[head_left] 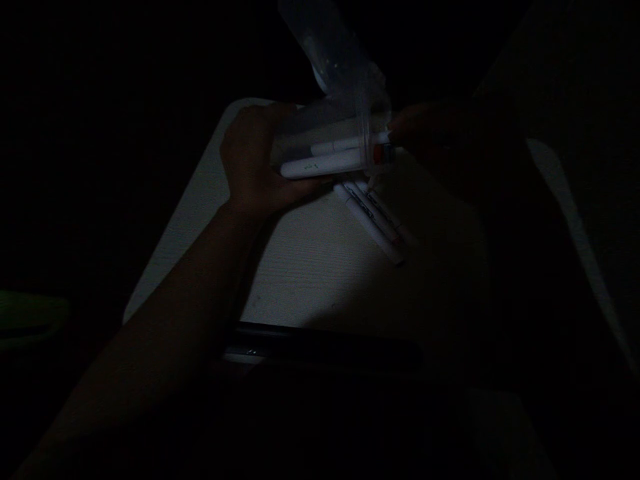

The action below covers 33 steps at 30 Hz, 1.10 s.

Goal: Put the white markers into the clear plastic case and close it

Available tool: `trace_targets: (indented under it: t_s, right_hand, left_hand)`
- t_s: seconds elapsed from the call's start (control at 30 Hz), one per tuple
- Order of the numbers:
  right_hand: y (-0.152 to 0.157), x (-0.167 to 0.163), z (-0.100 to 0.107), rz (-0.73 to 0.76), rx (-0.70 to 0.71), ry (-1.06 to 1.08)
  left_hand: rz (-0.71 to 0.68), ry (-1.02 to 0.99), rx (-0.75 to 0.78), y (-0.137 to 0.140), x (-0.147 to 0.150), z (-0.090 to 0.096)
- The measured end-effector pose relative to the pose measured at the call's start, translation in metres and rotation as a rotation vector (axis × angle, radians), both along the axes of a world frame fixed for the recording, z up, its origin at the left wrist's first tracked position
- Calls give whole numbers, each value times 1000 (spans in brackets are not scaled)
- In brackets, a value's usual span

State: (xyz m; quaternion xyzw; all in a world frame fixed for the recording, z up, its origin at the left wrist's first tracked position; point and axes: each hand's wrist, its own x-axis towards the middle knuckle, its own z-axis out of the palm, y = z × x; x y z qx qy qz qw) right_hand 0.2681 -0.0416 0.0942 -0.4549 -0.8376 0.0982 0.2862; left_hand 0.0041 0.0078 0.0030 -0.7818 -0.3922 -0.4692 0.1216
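My left hand (253,157) is wrapped round a clear plastic case (305,130), tipped on its side above the table. Its flap-like lid (333,50) stands raised at the top. Inside lie white marker pens (323,164), one with a red band near the case's mouth. At that mouth is my right hand (417,130), its fingers closed at the end of a white marker pen (384,137); deep shadow hides most of this hand. Below the case, several marker pens (373,223) lie side by side on the table.
The scene is very dark. A pale wood-grain table (295,267) with rounded corners lies under my hands. Along its near edge runs a long black object (320,343) whose kind I cannot make out. Something green (33,313) shows at the far left.
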Motion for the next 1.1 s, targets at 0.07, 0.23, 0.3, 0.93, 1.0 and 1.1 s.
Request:
trace_targets:
  t_s: [0.07, 0.23, 0.3, 0.93, 1.0, 1.1]
  right_hand:
    - [-2, -5, 3, -20, -7, -88]
    - [-2, -15, 1, -19, 0, -153]
    - [3, -13, -5, 63, 9, -143]
    - [4, -9, -13, 124, 51, -9]
    - [6, -10, -17, 221, 9, 7]
    - [8, -11, -19, 289, 6, 42]
  left_hand:
    - [13, 14, -54, 1, -1, 0]
    - [33, 14, -129, 2, 0, 0]
    - [24, 9, -113, 2, 0, -1]
    - [31, 5, -77, -2, 1, 3]
    - [15, 16, -65, 0, 0, 1]
    - [4, 40, -46, 1, -2, 0]
